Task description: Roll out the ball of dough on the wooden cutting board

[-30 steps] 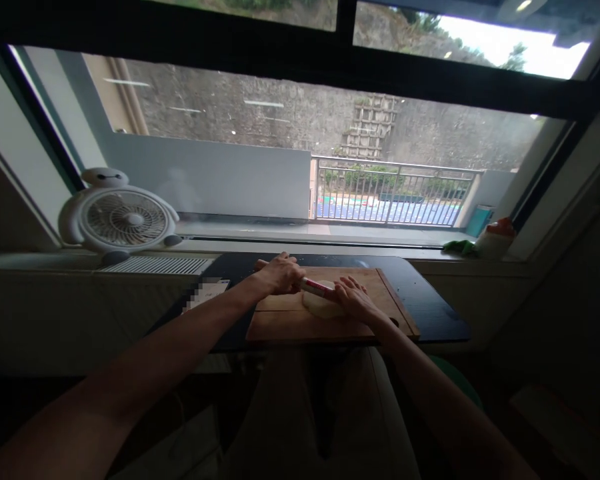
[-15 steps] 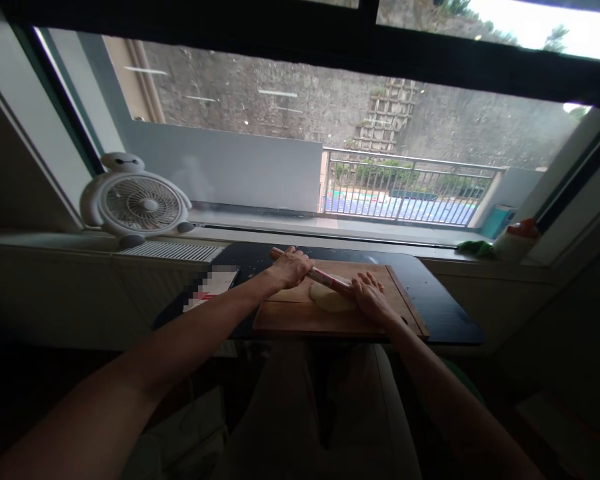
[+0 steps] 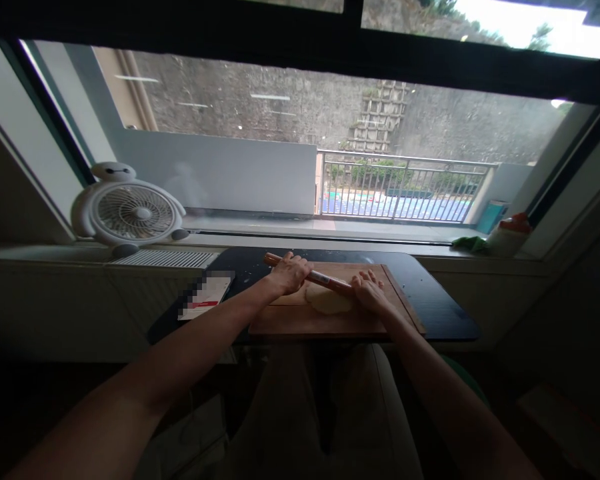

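Observation:
A wooden rolling pin [image 3: 326, 281] lies slantwise over a flat, pale round of dough [image 3: 329, 302] on a wooden cutting board [image 3: 295, 325]. My left hand [image 3: 291, 273] is closed round the pin towards its far left end, which sticks out past the fingers. At the near right end, my right hand [image 3: 372, 291] bears on the pin with its fingers bent over it; that tip is hidden. Most of the dough shows on my side of the pin. A printed label is visible between the hands.
The board rests on a small dark table [image 3: 445, 313] with scattered white bits. A partly blurred paper card [image 3: 211, 300] lies at its left. Beyond are a white fan [image 3: 139, 213] on the sill, a green cloth [image 3: 470, 245] and a white bottle [image 3: 510, 237] with an orange top.
The rolling pin and both hands have moved slightly away from me across the dough, so less dough shows beyond the pin. The whole view has shifted a little.

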Motion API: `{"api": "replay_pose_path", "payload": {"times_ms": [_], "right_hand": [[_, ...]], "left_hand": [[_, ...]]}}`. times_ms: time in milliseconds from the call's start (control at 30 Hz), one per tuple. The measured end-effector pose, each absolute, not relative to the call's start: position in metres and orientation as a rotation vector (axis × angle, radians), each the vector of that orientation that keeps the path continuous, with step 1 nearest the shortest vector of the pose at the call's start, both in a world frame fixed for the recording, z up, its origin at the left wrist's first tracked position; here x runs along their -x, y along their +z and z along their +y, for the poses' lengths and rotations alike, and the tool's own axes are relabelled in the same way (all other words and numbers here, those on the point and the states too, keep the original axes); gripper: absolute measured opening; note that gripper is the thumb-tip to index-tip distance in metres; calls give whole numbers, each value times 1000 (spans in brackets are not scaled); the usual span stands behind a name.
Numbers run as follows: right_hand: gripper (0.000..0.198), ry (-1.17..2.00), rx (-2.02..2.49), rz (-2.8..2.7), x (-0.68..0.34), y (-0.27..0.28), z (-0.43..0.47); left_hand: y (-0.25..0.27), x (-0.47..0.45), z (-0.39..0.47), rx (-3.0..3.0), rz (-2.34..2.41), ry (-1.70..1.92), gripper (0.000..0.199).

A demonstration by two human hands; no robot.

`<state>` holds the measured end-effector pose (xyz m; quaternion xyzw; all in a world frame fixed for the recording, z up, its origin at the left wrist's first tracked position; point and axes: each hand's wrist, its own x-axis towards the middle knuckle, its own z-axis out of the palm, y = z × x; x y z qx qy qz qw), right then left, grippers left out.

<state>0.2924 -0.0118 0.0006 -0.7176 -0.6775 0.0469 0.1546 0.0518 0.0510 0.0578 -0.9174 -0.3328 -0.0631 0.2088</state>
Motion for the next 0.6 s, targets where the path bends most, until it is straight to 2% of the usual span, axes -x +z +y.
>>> {"api": "replay_pose_path", "payload": {"times_ms": [200, 467, 600], "right_hand": [[40, 65, 2054, -1928, -301, 35, 22], [43, 20, 1984, -1875, -252, 7, -11], [46, 76, 2006, -1887, -258, 11, -6]], "left_hand": [[64, -47, 46, 2611, -922, -178, 27], [56, -26, 29, 2610, -951, -174, 27], [53, -30, 29, 2592, -976, -193, 28]]}}
